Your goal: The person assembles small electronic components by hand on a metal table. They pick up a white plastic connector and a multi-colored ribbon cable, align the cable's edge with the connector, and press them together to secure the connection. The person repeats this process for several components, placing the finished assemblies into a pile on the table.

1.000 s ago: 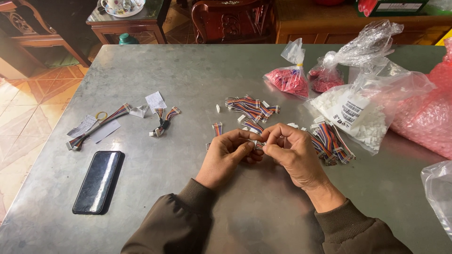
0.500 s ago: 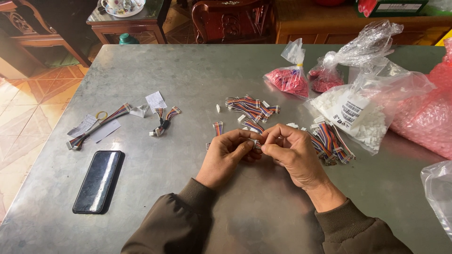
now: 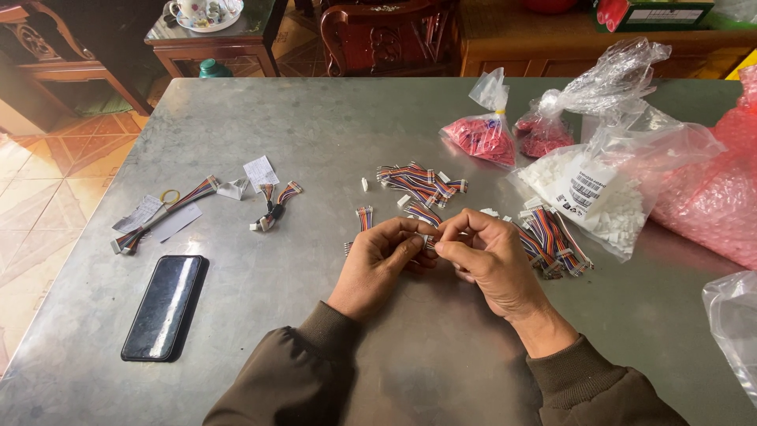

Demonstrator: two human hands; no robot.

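Both hands, the left hand (image 3: pixel 378 260) and right hand (image 3: pixel 482 254), pinch one small wire lead (image 3: pixel 430 241) between fingertips, just above the tabletop (image 3: pixel 315 142) centre. Best keep the grip close to the lead's end, with the spare wire pile (image 3: pixel 416 183) at twelve o'clock within reach.

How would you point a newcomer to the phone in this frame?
Start at the grey metal table and go to its near left corner, left of the person's left hand. The phone lies flat there, screen up. It is the only dark, glossy slab; its neighbours are coloured wire bundles and paper slips.
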